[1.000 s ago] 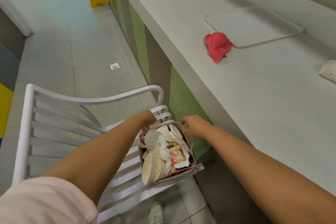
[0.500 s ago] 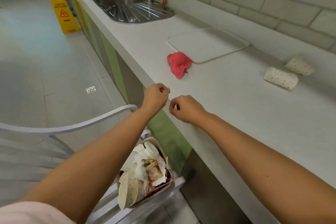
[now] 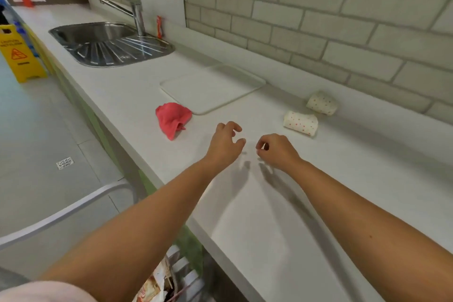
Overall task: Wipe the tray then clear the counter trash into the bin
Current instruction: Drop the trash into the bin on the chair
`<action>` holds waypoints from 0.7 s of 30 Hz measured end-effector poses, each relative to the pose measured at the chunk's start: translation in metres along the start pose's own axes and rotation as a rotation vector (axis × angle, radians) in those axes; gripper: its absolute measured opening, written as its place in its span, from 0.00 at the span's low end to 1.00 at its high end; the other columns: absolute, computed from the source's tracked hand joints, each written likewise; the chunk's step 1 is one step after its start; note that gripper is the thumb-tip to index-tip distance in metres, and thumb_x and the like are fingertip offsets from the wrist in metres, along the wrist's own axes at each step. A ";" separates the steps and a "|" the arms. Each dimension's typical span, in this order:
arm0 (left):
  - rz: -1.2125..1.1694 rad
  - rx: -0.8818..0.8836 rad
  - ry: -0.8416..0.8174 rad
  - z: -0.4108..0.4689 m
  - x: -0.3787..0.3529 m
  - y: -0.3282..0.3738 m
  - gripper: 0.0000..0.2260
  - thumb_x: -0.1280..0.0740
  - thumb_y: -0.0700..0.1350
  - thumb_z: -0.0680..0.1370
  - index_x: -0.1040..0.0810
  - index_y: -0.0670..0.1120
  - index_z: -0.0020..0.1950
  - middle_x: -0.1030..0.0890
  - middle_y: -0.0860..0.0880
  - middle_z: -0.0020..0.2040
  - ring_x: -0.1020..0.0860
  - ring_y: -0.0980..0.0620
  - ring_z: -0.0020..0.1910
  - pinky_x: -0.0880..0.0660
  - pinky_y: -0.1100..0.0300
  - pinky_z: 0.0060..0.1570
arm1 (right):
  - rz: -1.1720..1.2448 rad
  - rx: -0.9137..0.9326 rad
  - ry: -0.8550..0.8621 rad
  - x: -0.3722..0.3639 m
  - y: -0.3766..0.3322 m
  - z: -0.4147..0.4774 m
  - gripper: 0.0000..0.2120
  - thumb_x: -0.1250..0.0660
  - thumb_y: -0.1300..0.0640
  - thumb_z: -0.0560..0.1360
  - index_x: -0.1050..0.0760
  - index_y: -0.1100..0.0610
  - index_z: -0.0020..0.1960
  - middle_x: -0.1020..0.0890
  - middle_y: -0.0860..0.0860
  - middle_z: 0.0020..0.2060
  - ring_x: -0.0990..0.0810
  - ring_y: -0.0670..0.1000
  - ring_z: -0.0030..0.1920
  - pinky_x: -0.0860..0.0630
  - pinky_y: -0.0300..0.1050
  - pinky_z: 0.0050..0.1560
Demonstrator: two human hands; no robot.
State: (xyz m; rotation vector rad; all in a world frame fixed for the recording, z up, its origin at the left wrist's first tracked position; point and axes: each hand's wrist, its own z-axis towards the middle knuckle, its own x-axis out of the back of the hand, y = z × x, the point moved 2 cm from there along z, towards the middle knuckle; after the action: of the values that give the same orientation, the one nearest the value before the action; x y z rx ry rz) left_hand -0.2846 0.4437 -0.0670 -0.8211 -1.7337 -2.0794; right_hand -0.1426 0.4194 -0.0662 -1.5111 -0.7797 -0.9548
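Observation:
A white tray (image 3: 213,87) lies flat on the white counter (image 3: 269,203), with a crumpled red cloth (image 3: 172,117) at its near left corner. Two squashed dotted paper cups rest on their sides further right: one (image 3: 300,122) nearer me, the other (image 3: 321,103) by the wall. My left hand (image 3: 226,141) hovers over the counter with fingers loosely curled, holding nothing. My right hand (image 3: 275,151) is beside it, fingers curled in, also holding nothing. The bin (image 3: 169,282) with trash shows only partly at the bottom edge, below the counter.
A steel sink (image 3: 98,40) with a tap and drainer sits at the far left of the counter. A white chair (image 3: 73,208) stands on the floor beside the counter's edge. A yellow wet-floor sign (image 3: 18,56) stands further off. A brick wall backs the counter.
Both hands rose from the bin on the chair to above the counter and moved forward toward the cups. My view swung up from the bin to the counter.

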 end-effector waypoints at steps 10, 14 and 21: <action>0.159 -0.103 -0.157 0.064 -0.063 0.040 0.19 0.33 0.44 0.76 0.32 0.44 0.65 0.33 0.44 0.65 0.28 0.45 0.58 0.33 0.61 0.55 | 0.217 -0.370 0.237 0.049 0.115 0.058 0.24 0.34 0.58 0.76 0.35 0.63 0.69 0.36 0.59 0.66 0.28 0.60 0.62 0.30 0.49 0.60; 0.228 -0.157 -0.173 0.088 -0.082 0.052 0.21 0.32 0.45 0.75 0.33 0.46 0.67 0.34 0.45 0.66 0.31 0.45 0.62 0.35 0.60 0.59 | 0.423 -0.508 0.227 0.051 0.132 0.085 0.28 0.32 0.51 0.74 0.34 0.63 0.68 0.34 0.58 0.66 0.28 0.60 0.63 0.28 0.53 0.61; 0.479 -0.299 -0.189 0.130 -0.110 0.070 0.31 0.29 0.50 0.71 0.38 0.50 0.70 0.36 0.48 0.69 0.36 0.46 0.66 0.36 0.53 0.61 | 0.552 -0.349 0.130 0.047 0.134 0.125 0.12 0.37 0.61 0.76 0.31 0.56 0.34 0.27 0.51 0.35 0.29 0.49 0.35 0.35 0.39 0.32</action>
State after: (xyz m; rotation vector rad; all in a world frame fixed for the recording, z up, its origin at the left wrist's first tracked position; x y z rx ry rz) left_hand -0.1279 0.5407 -0.0651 -1.4016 -1.1572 -1.9895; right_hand 0.0149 0.5208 -0.0897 -1.8125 -0.0799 -0.7768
